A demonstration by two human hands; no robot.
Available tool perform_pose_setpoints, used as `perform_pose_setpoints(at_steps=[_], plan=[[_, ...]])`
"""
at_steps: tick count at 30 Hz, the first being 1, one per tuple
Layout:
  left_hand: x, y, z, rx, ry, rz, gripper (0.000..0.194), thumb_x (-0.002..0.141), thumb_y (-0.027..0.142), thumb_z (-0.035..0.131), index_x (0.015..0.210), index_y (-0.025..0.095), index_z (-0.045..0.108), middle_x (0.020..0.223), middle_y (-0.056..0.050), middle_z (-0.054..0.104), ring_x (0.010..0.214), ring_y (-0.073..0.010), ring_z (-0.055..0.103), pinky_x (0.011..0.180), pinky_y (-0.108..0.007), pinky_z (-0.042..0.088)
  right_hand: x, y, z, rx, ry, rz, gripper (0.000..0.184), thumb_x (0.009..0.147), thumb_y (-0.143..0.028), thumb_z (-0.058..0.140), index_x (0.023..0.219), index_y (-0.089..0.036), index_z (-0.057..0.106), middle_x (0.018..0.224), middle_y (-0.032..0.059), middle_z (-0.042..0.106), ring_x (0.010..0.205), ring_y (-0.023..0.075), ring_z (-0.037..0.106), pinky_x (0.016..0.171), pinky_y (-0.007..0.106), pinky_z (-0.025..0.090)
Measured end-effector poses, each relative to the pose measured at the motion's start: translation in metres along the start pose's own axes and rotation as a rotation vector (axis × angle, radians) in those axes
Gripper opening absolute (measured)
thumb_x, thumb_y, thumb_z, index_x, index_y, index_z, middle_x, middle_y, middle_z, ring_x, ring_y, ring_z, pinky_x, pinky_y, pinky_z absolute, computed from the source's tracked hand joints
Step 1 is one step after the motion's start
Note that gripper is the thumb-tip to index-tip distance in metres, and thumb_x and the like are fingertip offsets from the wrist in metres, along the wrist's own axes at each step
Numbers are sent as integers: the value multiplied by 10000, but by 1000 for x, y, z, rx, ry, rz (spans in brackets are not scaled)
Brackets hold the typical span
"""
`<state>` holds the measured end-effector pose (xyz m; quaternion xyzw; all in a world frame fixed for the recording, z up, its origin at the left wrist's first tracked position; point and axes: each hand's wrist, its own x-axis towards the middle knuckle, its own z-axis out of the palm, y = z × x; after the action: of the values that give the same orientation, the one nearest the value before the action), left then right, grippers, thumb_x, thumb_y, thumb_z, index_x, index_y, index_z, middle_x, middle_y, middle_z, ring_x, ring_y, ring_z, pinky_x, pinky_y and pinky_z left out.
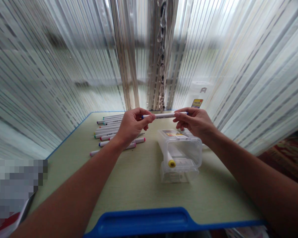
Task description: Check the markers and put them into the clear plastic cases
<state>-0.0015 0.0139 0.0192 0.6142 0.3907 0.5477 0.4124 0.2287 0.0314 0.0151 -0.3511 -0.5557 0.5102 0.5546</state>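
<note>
A white marker [164, 115] with blue ends is held level above the table, stretched between both hands. My left hand [135, 124] pinches one end; my right hand [193, 121] grips the other. Below the right hand a clear plastic case [164, 147] lies on its side, its opening facing me. Inside it is one marker with a yellow end [172, 163]. Several white markers [106, 134] with coloured ends lie side by side under and left of my left hand, which partly hides them.
The pale green table [129, 195] has a blue rim and a moulded blue tray [144, 221] at its front edge. A clear packaging piece with a yellow label [197, 103] stands at the back right. Strip curtains [89, 66] hang along the far side. A blurred-out area covers the lower left.
</note>
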Motion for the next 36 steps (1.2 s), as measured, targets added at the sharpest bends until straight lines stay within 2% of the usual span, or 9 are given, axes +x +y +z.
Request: perform_pose_setpoints(at_steps=[3,8,18,25,36], plan=[[0,-1,0,8,-2,-6,379,684,410,866,844,119,682,626,5,629,492,-79,534,467,-210,420,0,0,-1,10,-11,2,302,653,-347,917,809,-144,759,657,51,744,458,115,656,408,187,488],[1,-2,0,-11,2,-3,343,722,405,839,866,128,698,700,-21,675,493,-74,549,473,-212,431,0,-2,0,27,-30,16,276,704,-361,880,827,-147,758,688,56,751,474,111,656,413,189,476],[1,0,0,-74,36,-41,245,776,340,794,851,125,703,738,-48,700,519,-77,561,497,-210,464,1,-5,0,84,-22,51,237,724,-333,833,852,-150,754,696,62,761,466,120,661,402,189,470],[2,3,0,-139,48,-113,142,875,260,679,910,123,691,757,-59,725,509,-79,581,511,-205,470,0,-10,1,93,7,83,181,779,-290,743,886,-144,743,699,71,761,460,124,654,402,196,463],[4,3,-1,-239,55,-157,170,918,268,609,931,120,692,754,-70,727,519,-101,595,526,-224,484,1,-10,-2,142,-2,135,215,850,-236,578,950,-128,735,759,92,776,526,154,684,447,230,494]])
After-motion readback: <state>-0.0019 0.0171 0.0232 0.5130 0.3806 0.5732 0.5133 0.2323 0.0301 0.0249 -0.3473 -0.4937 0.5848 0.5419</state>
